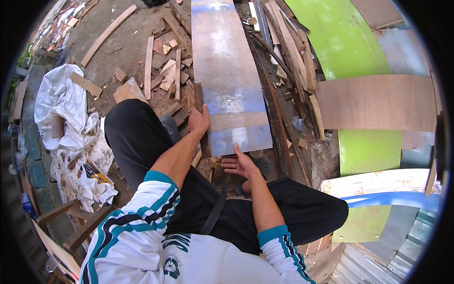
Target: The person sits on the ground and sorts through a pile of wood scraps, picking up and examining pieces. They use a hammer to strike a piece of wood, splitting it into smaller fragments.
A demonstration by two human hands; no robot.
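Dirt yard floor (118,33), littered with offcuts. From the left: crumpled white sheeting (61,109), loose wood scraps (168,71), then a long flat board (227,71) running away from the squatting person, near end between the knees. Left hand (198,120) clamps its left edge, fingers curled over. Right hand (239,164) sits under the near end, fingers spread, gripping nothing. Green curved panel (340,42) and plywood sheet (376,102) at right. Board looks thin: probably light, flexes lengthwise, smooth face likely slippery. Grip opposite long edges.
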